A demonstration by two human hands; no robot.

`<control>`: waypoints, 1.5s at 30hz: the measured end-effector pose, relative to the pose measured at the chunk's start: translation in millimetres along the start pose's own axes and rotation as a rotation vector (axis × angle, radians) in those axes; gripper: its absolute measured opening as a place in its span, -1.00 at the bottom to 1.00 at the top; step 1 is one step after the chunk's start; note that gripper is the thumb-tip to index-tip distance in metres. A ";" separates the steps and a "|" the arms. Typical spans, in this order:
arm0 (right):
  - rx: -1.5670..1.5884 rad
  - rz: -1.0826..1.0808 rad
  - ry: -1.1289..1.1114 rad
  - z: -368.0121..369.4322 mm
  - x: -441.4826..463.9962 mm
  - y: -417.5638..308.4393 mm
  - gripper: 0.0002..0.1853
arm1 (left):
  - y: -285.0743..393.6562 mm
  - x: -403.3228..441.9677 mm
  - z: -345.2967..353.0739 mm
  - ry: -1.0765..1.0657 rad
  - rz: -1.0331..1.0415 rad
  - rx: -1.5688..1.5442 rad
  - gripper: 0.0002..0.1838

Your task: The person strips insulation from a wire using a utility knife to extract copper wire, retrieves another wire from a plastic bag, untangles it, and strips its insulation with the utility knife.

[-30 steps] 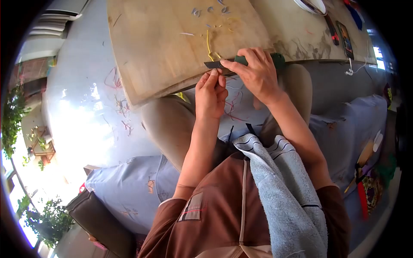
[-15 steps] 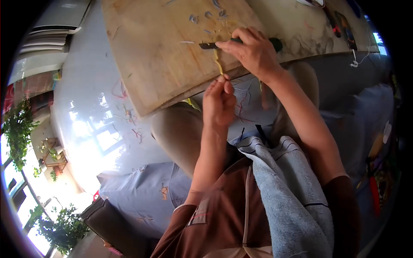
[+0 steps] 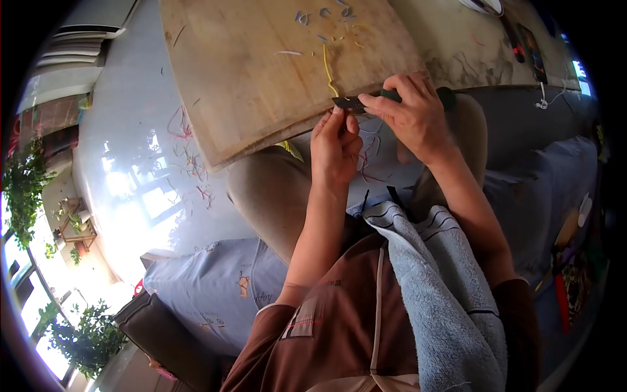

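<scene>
A thin yellow wire [image 3: 327, 65] runs over the wooden board [image 3: 255, 91] to its near edge. My left hand [image 3: 336, 145] is closed, pinching the wire between thumb and forefinger just off that edge. My right hand [image 3: 418, 117] grips a knife by its green handle [image 3: 446, 98], which sticks out past the palm. Its short dark blade [image 3: 347, 102] points left, close to my left fingertips and against the wire as far as I can see. Exact contact between blade and wire is too small to tell.
Grey curled scraps [image 3: 302, 17] and small yellow bits lie on the board. Red and other coloured wire pieces [image 3: 189, 163] are scattered on the shiny floor. A phone-like device [image 3: 532, 52] with a white cable rests at the far right. A blue towel [image 3: 437, 274] hangs over my lap.
The knife has come down and right along the wire, from the board to my left fingertips. A straight length of yellow wire now shows above the blade. My left hand has barely moved.
</scene>
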State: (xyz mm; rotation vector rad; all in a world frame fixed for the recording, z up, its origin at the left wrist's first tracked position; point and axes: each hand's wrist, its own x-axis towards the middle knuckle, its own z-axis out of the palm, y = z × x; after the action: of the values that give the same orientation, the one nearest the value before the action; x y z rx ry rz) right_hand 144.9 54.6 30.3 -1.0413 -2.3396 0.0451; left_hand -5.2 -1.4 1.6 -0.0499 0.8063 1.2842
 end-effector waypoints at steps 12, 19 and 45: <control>0.027 0.026 0.018 8.9 4.9 -0.5 -0.83 | -6.4 -4.5 7.6 -0.014 0.149 0.142 -0.82; -0.017 0.026 0.059 18.6 3.4 -3.0 -0.85 | -6.2 -5.2 8.5 0.005 0.148 0.198 -0.82; 0.057 -0.036 0.015 35.2 30.5 6.5 -0.91 | -1.0 1.3 5.9 0.008 0.106 0.122 -0.83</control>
State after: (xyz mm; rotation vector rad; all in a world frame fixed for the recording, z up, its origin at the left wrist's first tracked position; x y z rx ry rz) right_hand 114.9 87.0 14.2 -0.9679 -2.3292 0.0899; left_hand -1.3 2.0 4.8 0.0861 0.9026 1.3325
